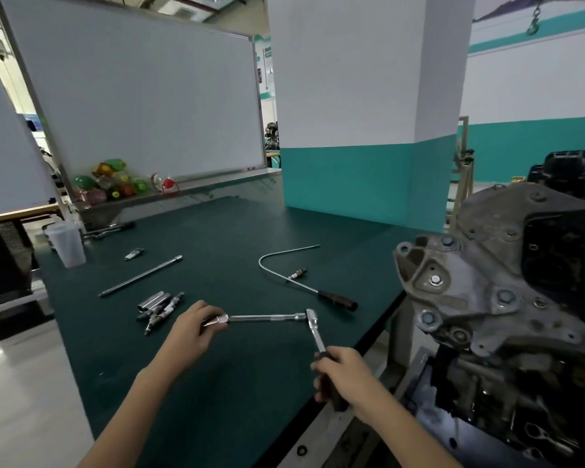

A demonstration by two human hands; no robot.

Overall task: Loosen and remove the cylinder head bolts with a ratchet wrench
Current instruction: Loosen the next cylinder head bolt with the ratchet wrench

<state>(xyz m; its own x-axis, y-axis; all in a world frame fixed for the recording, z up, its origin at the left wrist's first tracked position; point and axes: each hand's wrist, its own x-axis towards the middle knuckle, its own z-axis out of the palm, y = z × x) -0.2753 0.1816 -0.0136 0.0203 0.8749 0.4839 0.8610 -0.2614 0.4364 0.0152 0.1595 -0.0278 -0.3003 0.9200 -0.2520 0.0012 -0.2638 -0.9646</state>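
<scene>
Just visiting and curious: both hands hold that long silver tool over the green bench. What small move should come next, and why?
Probably swing the ratchet wrench right toward the engine. The right hand grips its handle and the left hand pinches the socket end of its extension bar. It looks assembled but touches no bolt.

A dark green table (217, 366) carries a translucent plastic cup (66, 243) near its far left corner. A long thin metal rod (141, 275) lies in front of the cup, and a group of small sockets (159, 305) lies nearer. A spark plug (298, 273) rests on the wire of a bent pick-up tool (338, 298). Behind stand a whiteboard (149, 106), coloured bottles (112, 184) and a white and teal pillar (352, 96).
</scene>
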